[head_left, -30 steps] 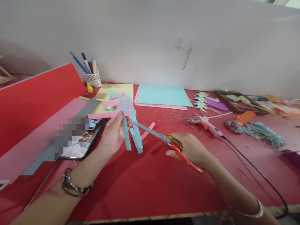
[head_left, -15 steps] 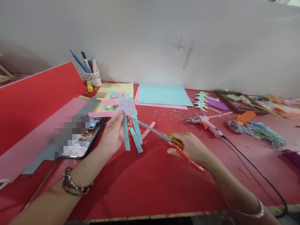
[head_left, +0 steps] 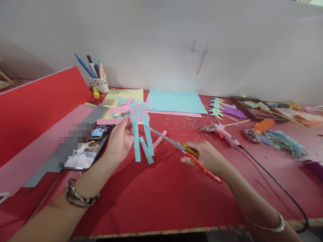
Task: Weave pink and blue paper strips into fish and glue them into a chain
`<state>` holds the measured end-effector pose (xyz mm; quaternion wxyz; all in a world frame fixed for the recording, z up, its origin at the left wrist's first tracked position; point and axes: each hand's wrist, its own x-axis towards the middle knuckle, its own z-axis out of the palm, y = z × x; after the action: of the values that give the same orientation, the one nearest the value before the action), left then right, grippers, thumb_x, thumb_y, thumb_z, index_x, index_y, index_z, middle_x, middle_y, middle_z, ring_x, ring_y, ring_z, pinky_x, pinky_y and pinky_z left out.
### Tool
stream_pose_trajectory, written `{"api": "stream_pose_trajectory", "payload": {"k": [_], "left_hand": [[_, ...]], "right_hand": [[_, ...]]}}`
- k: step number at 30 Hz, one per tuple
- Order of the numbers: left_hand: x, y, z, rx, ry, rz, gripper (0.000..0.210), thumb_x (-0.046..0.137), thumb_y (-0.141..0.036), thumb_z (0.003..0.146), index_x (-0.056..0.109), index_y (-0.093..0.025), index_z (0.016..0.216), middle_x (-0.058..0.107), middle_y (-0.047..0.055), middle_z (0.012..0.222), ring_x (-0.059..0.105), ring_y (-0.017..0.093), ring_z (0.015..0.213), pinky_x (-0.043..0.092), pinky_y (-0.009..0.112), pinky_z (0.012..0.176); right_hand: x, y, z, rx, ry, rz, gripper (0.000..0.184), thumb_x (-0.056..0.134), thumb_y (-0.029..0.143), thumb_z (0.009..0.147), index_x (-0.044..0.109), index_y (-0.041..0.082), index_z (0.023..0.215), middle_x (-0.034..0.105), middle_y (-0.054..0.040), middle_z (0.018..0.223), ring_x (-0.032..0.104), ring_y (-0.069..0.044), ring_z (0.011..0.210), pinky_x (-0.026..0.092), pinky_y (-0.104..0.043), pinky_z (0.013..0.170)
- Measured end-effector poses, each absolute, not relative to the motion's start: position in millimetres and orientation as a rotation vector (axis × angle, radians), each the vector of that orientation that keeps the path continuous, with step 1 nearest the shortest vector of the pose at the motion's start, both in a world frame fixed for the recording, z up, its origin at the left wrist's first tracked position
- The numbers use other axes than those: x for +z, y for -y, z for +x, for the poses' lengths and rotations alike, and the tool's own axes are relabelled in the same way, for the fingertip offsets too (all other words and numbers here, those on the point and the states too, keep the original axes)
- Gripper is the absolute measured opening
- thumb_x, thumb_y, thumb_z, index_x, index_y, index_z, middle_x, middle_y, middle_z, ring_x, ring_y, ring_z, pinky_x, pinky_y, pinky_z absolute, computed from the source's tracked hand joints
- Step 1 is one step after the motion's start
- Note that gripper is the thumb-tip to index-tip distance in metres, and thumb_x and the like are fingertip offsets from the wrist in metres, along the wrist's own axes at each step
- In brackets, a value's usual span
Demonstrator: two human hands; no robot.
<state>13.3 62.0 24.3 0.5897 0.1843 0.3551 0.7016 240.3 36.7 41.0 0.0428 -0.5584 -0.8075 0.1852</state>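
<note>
while our left hand [head_left: 119, 142] pinches the woven paper strips [head_left: 138, 112] right of the phone [head_left: 85, 154], our right hand [head_left: 209, 155] grips the scissors [head_left: 176, 144], farther right of it; we judge paper light, floppy, tearable, best held at woven crossings.

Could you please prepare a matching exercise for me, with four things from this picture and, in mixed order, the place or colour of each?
1. scissors
2. hot glue gun
3. smartphone
4. pen cup

A. at the back, near the wall
B. close beside the left hand
C. held in the right hand
D. pink body

Pairs: 1-C, 2-D, 3-B, 4-A
</note>
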Motion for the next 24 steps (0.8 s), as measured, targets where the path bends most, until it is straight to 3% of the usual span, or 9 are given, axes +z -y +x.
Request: {"api": "stream_pose_trajectory", "payload": {"k": [7,16,24], "left_hand": [[21.9,-66.4,9.4,1.673,-0.774,0.516,0.024,0.057,-0.013,0.076,0.056,-0.015,0.053,0.042,-0.005,0.043,0.035,0.003,0.038,0.033,0.014,0.039],[24.9,-67.1,11.8,1.707,-0.85,0.433,0.028,0.054,-0.007,0.077,0.058,-0.016,0.051,0.052,-0.004,0.048,0.046,0.003,0.043,0.041,0.013,0.045],[22.7,-69.1,10.1,1.732,-0.787,0.441,0.02,0.061,-0.011,0.074,0.056,-0.016,0.055,0.052,-0.006,0.048,0.047,0.003,0.043,0.041,0.011,0.044]], "right_hand": [[41.5,-36.8,241.2,0.541,2.468,-1.709,0.042,0.048,0.055,0.069,0.028,0.02,0.056,0.033,0.0052,0.052,0.028,-0.008,0.049,0.02,-0.022,0.047],[42.5,-37.9,240.9,0.496,2.469,-1.71,0.044,0.048,0.057,0.069,0.03,0.02,0.055,0.035,0.005,0.051,0.028,-0.008,0.048,0.02,-0.022,0.047],[42.4,-37.0,243.1,0.467,2.446,-1.701,0.046,0.048,0.057,0.069,0.027,0.02,0.054,0.032,0.0057,0.049,0.025,-0.008,0.048,0.018,-0.022,0.046]]}}
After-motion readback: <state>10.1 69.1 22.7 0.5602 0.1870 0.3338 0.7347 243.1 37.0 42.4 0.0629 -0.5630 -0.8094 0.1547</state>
